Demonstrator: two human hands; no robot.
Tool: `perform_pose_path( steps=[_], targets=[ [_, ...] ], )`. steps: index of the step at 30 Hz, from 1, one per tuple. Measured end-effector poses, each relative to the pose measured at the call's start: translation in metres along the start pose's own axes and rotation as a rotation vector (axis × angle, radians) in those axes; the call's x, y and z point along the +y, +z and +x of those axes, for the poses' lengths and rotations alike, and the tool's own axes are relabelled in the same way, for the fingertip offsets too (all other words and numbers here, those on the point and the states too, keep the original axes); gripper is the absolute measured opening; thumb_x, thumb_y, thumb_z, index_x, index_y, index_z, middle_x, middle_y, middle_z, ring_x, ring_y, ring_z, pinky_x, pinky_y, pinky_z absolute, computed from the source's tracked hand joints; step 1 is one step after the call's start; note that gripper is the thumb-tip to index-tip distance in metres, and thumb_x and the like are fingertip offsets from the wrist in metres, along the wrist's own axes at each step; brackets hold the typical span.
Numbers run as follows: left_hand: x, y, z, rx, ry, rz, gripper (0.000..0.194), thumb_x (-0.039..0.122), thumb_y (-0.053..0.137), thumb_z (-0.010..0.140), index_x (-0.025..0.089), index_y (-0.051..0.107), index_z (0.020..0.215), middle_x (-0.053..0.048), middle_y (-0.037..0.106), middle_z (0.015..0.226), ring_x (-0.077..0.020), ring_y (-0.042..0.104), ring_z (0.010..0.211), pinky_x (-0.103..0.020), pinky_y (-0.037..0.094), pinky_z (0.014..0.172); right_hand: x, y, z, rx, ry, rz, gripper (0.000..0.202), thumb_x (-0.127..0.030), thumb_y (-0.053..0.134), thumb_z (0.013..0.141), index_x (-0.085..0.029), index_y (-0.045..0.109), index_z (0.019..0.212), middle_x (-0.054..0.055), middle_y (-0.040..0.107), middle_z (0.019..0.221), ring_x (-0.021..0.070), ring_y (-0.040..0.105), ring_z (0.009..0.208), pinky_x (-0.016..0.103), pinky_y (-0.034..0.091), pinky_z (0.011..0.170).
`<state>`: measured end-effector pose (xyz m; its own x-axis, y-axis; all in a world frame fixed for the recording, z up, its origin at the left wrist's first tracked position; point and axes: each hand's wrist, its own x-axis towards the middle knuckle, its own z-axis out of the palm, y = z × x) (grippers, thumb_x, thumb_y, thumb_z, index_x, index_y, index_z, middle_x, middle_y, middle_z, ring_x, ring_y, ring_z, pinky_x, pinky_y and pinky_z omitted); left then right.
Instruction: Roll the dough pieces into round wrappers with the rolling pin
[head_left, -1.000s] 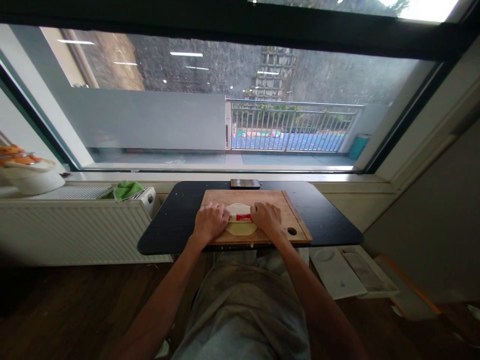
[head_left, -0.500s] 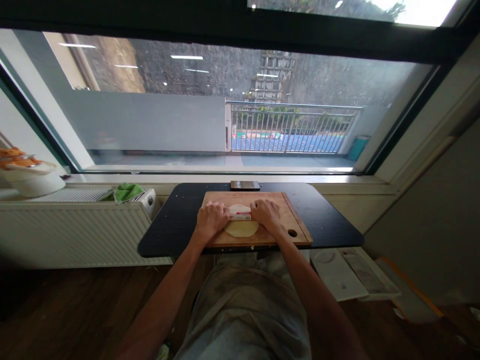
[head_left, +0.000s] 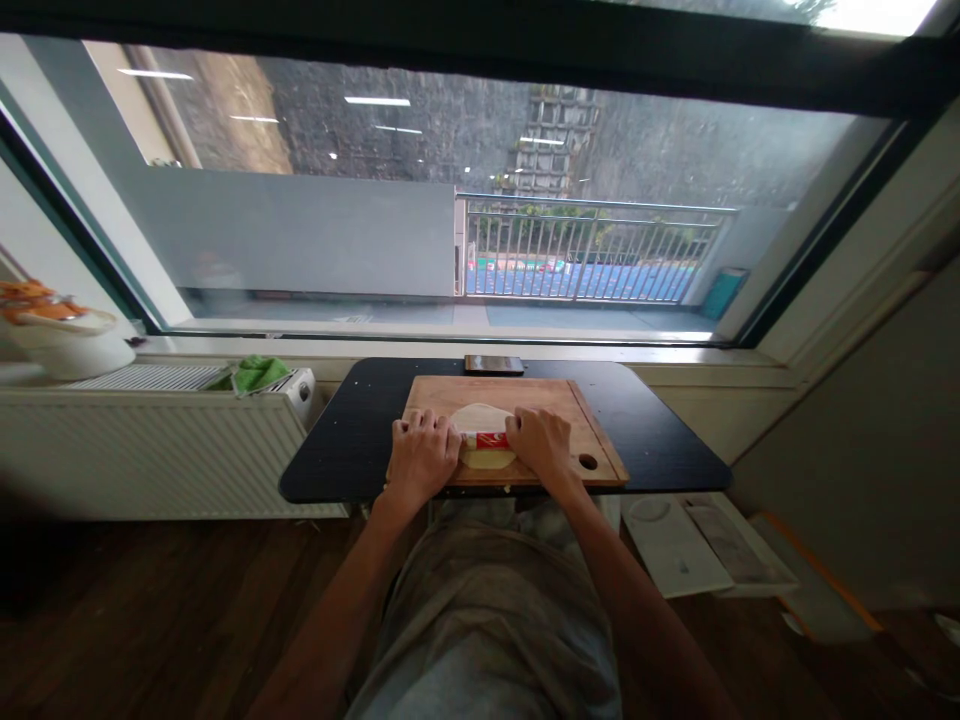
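Observation:
Both hands rest over a wooden cutting board (head_left: 525,390). My left hand (head_left: 426,452) is closed on the left end of a short rolling pin (head_left: 491,440) with a red and white label. My right hand (head_left: 541,440) grips its other end. Under the pin lies a flat, pale yellow round of dough (head_left: 487,460), showing both in front of and behind it. The fingers cover the pin's two ends.
The board lies on a black table (head_left: 667,450) against the window sill. A phone-like flat object (head_left: 493,365) sits behind the board. To the left is a white radiator (head_left: 172,450) with a green cloth (head_left: 259,374) and a white pot (head_left: 75,345) on top.
My hands have rolled the pin toward me over the dough, so more dough shows behind it. The label has turned, with its red part now facing up. The view has tilted slightly.

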<state>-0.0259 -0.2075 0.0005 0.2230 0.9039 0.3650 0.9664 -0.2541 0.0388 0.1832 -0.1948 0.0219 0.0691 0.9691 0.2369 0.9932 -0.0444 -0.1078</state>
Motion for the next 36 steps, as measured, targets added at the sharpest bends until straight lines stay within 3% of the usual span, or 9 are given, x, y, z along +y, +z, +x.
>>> perform_pose_path(
  steps=[12,19,25,36],
  targets=[
    [0.000,-0.002,0.038,-0.086,-0.063,0.011,0.045,0.034,0.034,0.110,0.016,0.074,0.116,-0.020,0.074,0.129,-0.0369,0.061,0.126,-0.051,0.044,0.102,0.000,0.004,0.031,-0.059,-0.004,0.047,0.045,-0.036,0.045,0.111,-0.017,0.087,0.112,0.018,0.084,0.119,0.0274,0.079,0.112,0.032,0.050,0.094],
    [-0.001,0.000,0.004,-0.021,-0.057,-0.038,0.041,0.031,0.032,0.111,0.019,0.071,0.113,-0.017,0.075,0.123,-0.0340,0.062,0.120,-0.050,0.044,0.100,-0.002,0.002,-0.004,-0.006,0.021,0.024,0.043,-0.037,0.045,0.110,-0.021,0.085,0.112,0.016,0.085,0.112,0.0271,0.080,0.104,0.032,0.049,0.083],
    [0.006,0.000,-0.026,0.066,-0.131,-0.050,0.034,0.030,0.036,0.112,0.021,0.068,0.111,-0.014,0.073,0.119,-0.0321,0.062,0.116,-0.048,0.044,0.100,-0.005,-0.005,-0.025,0.007,0.032,0.003,0.038,-0.035,0.048,0.109,-0.019,0.082,0.115,0.016,0.083,0.110,0.0277,0.078,0.101,0.032,0.046,0.080],
    [0.004,0.002,-0.033,0.058,-0.130,-0.098,0.032,0.034,0.035,0.113,0.024,0.065,0.111,-0.013,0.071,0.121,-0.0313,0.059,0.118,-0.047,0.045,0.095,-0.009,-0.008,-0.048,0.041,0.086,0.027,0.032,-0.031,0.049,0.108,-0.020,0.078,0.112,0.012,0.082,0.104,0.0256,0.076,0.094,0.031,0.037,0.070]
  ],
)
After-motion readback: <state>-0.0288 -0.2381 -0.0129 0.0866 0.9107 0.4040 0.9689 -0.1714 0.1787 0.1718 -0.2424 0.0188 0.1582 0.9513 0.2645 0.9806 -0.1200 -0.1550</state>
